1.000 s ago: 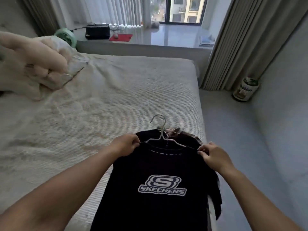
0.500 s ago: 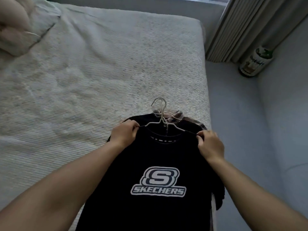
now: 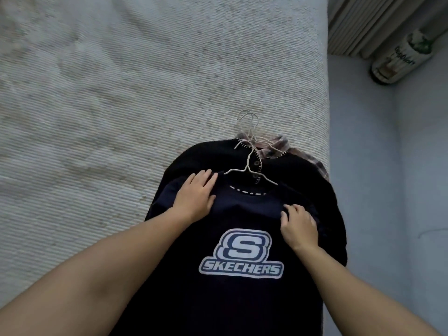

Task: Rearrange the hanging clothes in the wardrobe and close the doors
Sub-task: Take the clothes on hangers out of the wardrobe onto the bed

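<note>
1. The dark navy T-shirt, printed with a white SKECHERS logo, lies flat on the right edge of the bed, its long axis running near to far with the collar at the far end
2. Its white wire hanger points its hook away from the person; a second hanger hook lies just beyond it
3. Under the T-shirt lies a black cardigan with pale stitched edging, and under that a plaid shirt, only its collar and one shoulder showing
4. The T-shirt's hem is cut off by the near edge of the view, and the arms cover part of its sides
5. The left hand rests flat on the T-shirt's left shoulder, fingers straight and together
6. The right hand lies on the right chest below the collar, fingers bent onto the cloth; whether they pinch it cannot be told
7. A blurred bottle stands on the floor far right, beside a curtain
</note>
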